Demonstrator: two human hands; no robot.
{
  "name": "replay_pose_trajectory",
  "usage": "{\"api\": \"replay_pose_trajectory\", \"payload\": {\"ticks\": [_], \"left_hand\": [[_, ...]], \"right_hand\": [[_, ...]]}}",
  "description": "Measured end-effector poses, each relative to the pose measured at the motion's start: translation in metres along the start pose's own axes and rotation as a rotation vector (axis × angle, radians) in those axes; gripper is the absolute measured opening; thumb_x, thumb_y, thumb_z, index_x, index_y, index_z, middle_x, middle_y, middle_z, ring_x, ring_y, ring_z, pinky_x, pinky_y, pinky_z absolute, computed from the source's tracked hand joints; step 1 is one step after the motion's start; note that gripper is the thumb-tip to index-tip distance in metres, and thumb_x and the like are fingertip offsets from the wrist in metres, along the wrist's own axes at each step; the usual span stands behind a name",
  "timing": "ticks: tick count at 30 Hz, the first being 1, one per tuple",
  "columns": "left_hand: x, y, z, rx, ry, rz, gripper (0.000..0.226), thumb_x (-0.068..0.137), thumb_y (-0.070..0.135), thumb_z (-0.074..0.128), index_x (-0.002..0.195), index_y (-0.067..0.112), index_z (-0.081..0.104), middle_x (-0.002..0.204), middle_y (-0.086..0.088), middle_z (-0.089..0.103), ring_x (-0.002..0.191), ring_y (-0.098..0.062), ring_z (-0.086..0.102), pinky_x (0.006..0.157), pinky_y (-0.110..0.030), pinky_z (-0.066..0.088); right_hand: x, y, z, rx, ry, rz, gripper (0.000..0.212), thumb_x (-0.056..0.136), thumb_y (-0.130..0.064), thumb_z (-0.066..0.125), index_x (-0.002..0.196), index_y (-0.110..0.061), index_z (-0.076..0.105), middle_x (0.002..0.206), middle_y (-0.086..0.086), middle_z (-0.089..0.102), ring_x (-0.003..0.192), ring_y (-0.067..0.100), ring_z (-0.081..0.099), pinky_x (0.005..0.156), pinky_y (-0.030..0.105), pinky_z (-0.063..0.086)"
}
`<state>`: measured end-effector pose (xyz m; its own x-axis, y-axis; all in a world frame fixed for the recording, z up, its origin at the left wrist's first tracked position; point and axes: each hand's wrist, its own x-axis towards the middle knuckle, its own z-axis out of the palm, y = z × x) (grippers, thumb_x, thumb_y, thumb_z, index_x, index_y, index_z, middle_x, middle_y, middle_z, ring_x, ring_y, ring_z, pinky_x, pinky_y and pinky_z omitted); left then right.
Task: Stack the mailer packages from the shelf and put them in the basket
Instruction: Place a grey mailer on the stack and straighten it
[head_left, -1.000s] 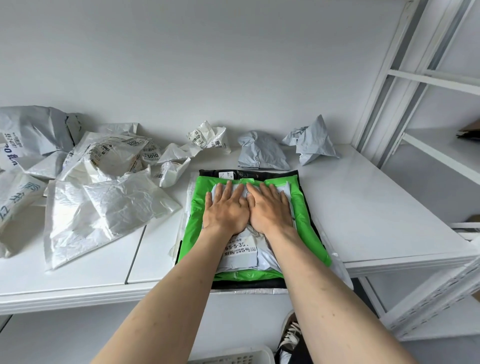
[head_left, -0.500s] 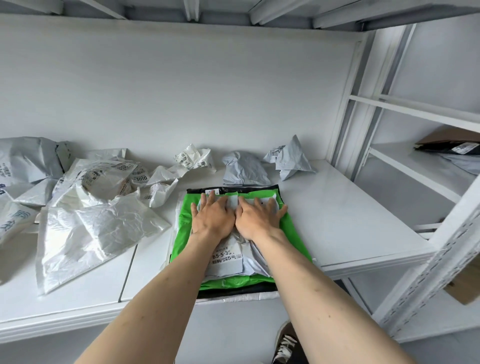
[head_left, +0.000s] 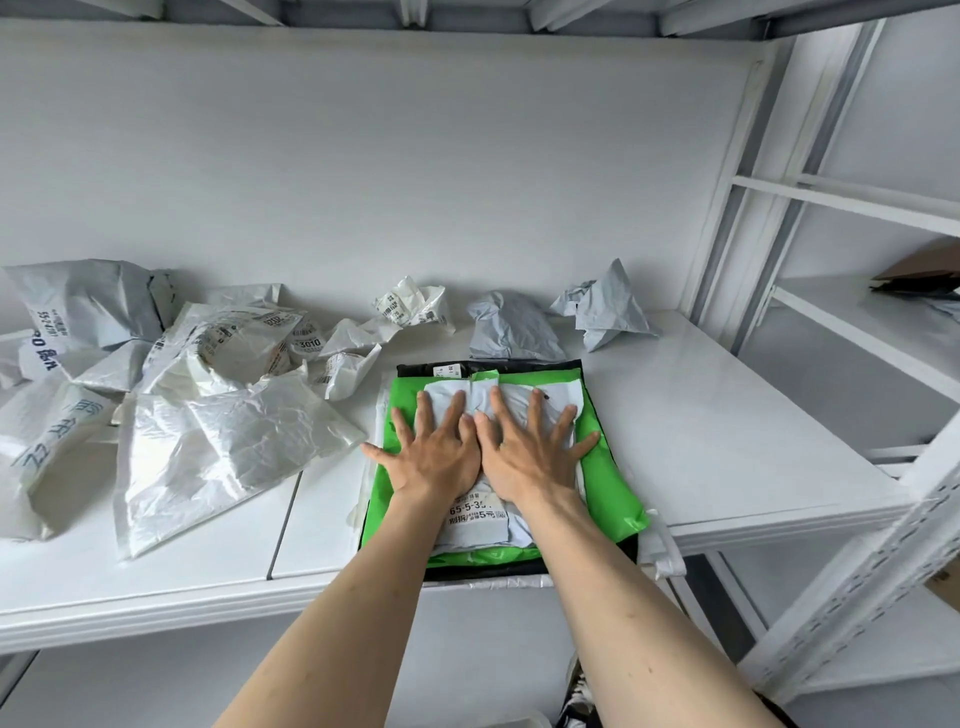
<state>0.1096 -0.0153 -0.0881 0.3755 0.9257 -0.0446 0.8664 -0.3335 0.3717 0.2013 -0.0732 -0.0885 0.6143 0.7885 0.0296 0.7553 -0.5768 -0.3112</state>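
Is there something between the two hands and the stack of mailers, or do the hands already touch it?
Nothing visible does. The left hand and right hand press flat on the white mailer topping the stack. The basket is out of view.

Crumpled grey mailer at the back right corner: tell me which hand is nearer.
Right. The right hand presses the stack below the grey mailer; the left hand lies farther left.

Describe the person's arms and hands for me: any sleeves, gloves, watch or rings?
Both arms are bare as far up as the picture shows, with no sleeve in sight. The left hand and the right hand wear no gloves. No watch, band or ring shows on either wrist or on any finger.
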Motion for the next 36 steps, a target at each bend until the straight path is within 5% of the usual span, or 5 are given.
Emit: {"api": "replay_pose_trajectory", "payload": {"ticks": [18, 21, 25, 30, 36], "left_hand": [[0.006, 0.002, -0.004, 0.044, -0.137, -0.025, 0.052, 0.099, 0.051, 0.011, 0.15, 0.05, 0.004, 0.163, 0.006, -0.011, 0.148, -0.028, -0.015, 0.107, -0.073, -0.008], [0.016, 0.005, -0.02, 0.053, -0.099, 0.03, 0.049, 0.101, 0.045, 0.019, 0.149, 0.045, 0.023, 0.163, 0.002, 0.005, 0.15, -0.026, -0.005, 0.108, -0.072, -0.004], [0.04, 0.023, -0.058, -0.093, 0.311, 0.234, 0.023, 0.098, 0.021, 0.043, 0.098, 0.016, 0.065, 0.106, -0.007, 0.064, 0.112, -0.033, 0.055, 0.086, -0.04, 0.045], [0.075, 0.06, -0.088, -0.294, 0.134, 0.334, 0.027, 0.096, 0.034, 0.059, 0.081, 0.013, 0.068, 0.07, -0.002, 0.073, 0.048, -0.015, 0.065, 0.047, -0.021, 0.046], [0.12, 0.085, -0.078, -0.048, 0.203, 0.31, 0.065, 0.097, 0.06, 0.033, 0.071, 0.007, 0.06, 0.085, -0.016, 0.07, 0.084, -0.032, 0.066, 0.077, -0.038, 0.052]], "right_hand": [[0.008, -0.001, 0.0, -0.033, -0.177, 0.032, 0.054, 0.096, -0.062, 0.006, 0.149, -0.052, 0.002, 0.164, 0.002, -0.008, 0.145, 0.047, -0.017, 0.105, 0.074, -0.013], [0.019, 0.001, -0.021, 0.096, -0.244, 0.044, 0.057, 0.095, -0.064, 0.014, 0.15, -0.051, 0.002, 0.163, 0.003, 0.008, 0.146, 0.045, -0.003, 0.107, 0.072, -0.008], [0.055, 0.013, -0.081, 0.317, -0.055, 0.08, 0.056, 0.097, -0.038, 0.04, 0.149, -0.021, 0.028, 0.146, 0.009, 0.045, 0.136, 0.034, 0.038, 0.114, 0.057, 0.02], [0.115, 0.048, -0.111, 0.467, 0.191, 0.063, 0.022, 0.089, -0.002, 0.043, 0.099, -0.002, 0.062, 0.103, 0.02, 0.066, 0.096, 0.039, 0.068, 0.076, 0.04, 0.056], [0.156, 0.074, -0.101, 0.328, 0.306, 0.165, 0.045, 0.1, -0.046, 0.041, 0.101, -0.007, 0.065, 0.101, 0.013, 0.068, 0.096, 0.033, 0.065, 0.075, 0.031, 0.046]]}}
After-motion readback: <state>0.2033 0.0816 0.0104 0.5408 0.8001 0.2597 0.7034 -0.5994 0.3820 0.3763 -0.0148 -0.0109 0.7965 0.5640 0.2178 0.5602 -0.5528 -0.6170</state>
